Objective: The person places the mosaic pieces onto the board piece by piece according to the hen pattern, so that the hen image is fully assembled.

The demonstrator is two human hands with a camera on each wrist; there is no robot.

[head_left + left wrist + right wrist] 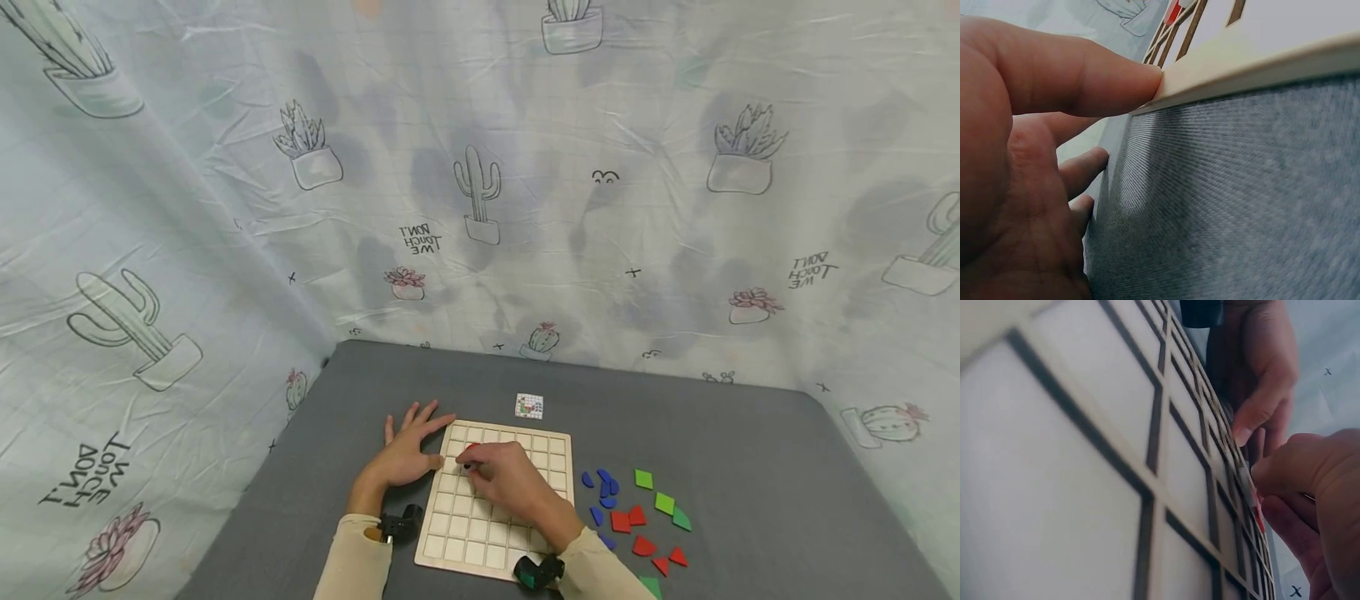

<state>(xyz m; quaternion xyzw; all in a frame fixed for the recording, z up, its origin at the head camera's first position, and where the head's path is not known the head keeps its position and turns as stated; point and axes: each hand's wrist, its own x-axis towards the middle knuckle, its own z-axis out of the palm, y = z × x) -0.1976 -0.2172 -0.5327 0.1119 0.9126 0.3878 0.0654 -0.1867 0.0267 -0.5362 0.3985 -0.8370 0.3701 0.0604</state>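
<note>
A pale wooden grid board (455,526) lies on the grey table. At its upper left edge my left hand (402,454) rests with fingers spread, the thumb (1129,84) touching the rim. Over the upper left squares, my right hand (512,481) has thumb and fingers bent together, pinching a small dark piece (467,467) low against the board; its shape is mostly hidden. Just beyond the fingertips a red piece (472,447) lies on the grid, partly covered by the hand. The same red piece (1259,515) shows near the fingers in the right wrist view.
Right of the board lie several loose flat pieces: blue half-rounds (604,487), red pieces (620,522) and green ones (664,502). A small picture card (529,406) lies beyond the board. A printed curtain (525,250) hangs behind the table.
</note>
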